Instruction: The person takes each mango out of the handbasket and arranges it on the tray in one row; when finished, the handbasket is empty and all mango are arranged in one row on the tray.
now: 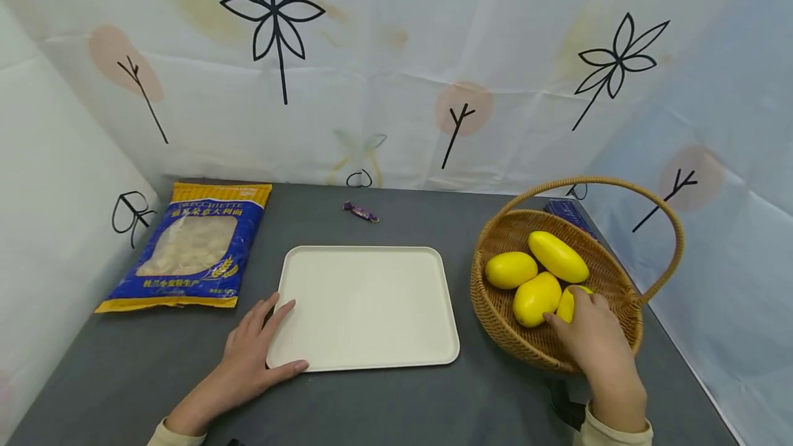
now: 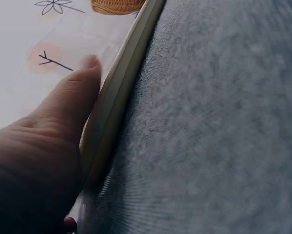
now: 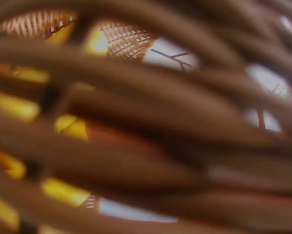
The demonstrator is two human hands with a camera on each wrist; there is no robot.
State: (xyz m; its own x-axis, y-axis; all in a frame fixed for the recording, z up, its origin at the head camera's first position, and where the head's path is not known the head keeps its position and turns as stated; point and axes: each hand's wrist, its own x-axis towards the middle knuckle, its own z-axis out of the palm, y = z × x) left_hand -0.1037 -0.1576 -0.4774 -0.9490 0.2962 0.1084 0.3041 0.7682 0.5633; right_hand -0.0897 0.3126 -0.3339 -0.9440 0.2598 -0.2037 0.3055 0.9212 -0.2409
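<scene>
A cream rectangular tray (image 1: pixel 365 308) lies on the grey table. My left hand (image 1: pixel 248 349) rests at its left front corner, fingers spread along the left side and thumb at the front edge. In the left wrist view the straight thumb (image 2: pixel 70 92) lies against the tray's rim (image 2: pixel 114 107). Over at the right, my right hand (image 1: pixel 591 332) reaches into a wicker basket (image 1: pixel 495 319) and holds a smooth yellow fruit (image 1: pixel 566 305), partly hidden by the fingers. Several yellow fruits (image 1: pixel 557 257) lie beside it. Blurred basket weave (image 3: pixel 160 102) covers most of the right wrist view.
A blue and yellow pasta bag (image 1: pixel 192 246) lies at the left. Behind the tray is a small purple wrapped candy (image 1: pixel 361 212). The basket's tall handle (image 1: pixel 678 226) arches above it, and a dark blue box (image 1: pixel 566 212) sits behind. Patterned cloth (image 1: pixel 384 54) walls the table.
</scene>
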